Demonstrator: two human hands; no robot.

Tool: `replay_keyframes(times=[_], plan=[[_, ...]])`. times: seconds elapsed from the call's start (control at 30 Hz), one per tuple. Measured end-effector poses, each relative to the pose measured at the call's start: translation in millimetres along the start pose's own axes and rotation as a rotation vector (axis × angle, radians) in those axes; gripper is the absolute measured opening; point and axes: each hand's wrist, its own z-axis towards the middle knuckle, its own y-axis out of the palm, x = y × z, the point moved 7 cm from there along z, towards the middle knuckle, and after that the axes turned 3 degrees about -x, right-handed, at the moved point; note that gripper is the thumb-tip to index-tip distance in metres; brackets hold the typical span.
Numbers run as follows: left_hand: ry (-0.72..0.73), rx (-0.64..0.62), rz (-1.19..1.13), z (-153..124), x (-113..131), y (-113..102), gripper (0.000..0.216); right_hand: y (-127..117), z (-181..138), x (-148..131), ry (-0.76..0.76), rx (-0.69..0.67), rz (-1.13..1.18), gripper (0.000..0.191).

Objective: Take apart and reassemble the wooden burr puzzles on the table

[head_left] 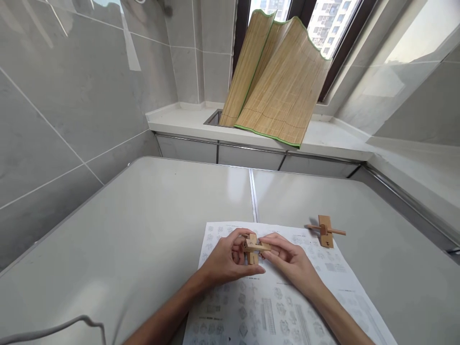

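Between my two hands, above the printed sheet (247,287), is a small wooden interlocking puzzle (253,247) of light-coloured blocks. My left hand (230,256) grips it from the left, with curled fingers behind it and the thumb stretched along the near side. On the right, my right hand (285,256) pinches a piece that sticks out of the puzzle between thumb and fingers. Parts of the blocks are hidden by my fingers. A second wooden piece (326,231), a flat block marked "2" with a thin rod through it, lies at the sheet's upper right edge.
The sheet carries rows of small diagrams and lies on a pale table (143,230) with a seam down its middle. A grey cable (53,328) arches at the lower left. Beyond the table, a bamboo mat (283,81) leans over a sink (214,118) by the window.
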Motion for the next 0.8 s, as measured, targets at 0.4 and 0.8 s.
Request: replay_keyframes(times=[0.4,0.8], plan=[[0.024,-0.011,0.022,0.5,0.7,1.9,0.068,1.0,-2.8,-6.6,-0.137,0.116,-0.147,0.011],[-0.01,-0.005,0.028,0.3,-0.7,0.0,0.067,-2.3,-1.9,2.7,0.018,0.144,-0.205,0.028]])
